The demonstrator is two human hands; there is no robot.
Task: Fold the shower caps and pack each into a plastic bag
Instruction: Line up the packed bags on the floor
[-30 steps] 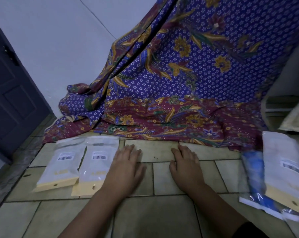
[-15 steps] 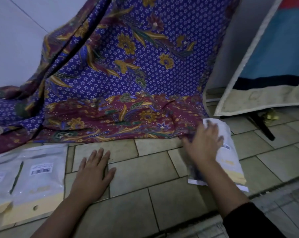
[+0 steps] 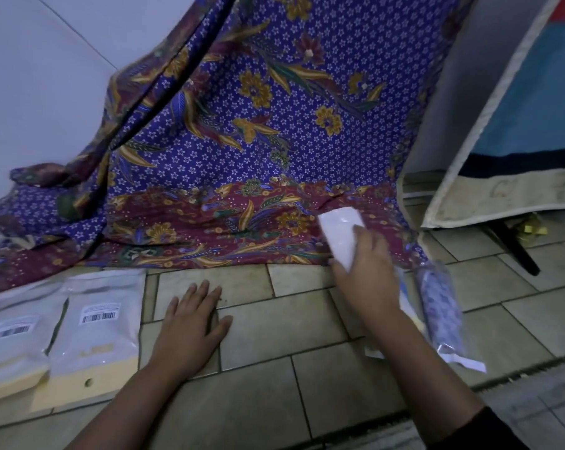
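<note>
My right hand (image 3: 367, 280) grips a white plastic bag (image 3: 339, 233) and holds it tilted just above the tiled floor (image 3: 274, 319), its top end over the cloth's hem. Flat on the tiles, fingers spread, lies my left hand (image 3: 193, 323). To the right of my right wrist lies a clear bag with a blue patterned shower cap (image 3: 440, 313) inside; another pale bag edge shows beside it, partly hidden by my arm. Two packed bags with barcode labels, one (image 3: 96, 332) and the other (image 3: 11, 342), lie at the left.
A purple and maroon floral cloth (image 3: 258, 141) hangs down and spreads over the floor at the back. At the right leans a mat (image 3: 518, 141) with a pale border, a dark stand leg (image 3: 515, 246) under it. White wall at the left.
My right hand has lifted the white bag off the pile at the right and brought it a little leftwards. The view has swung back to the left. My left hand stays flat.
</note>
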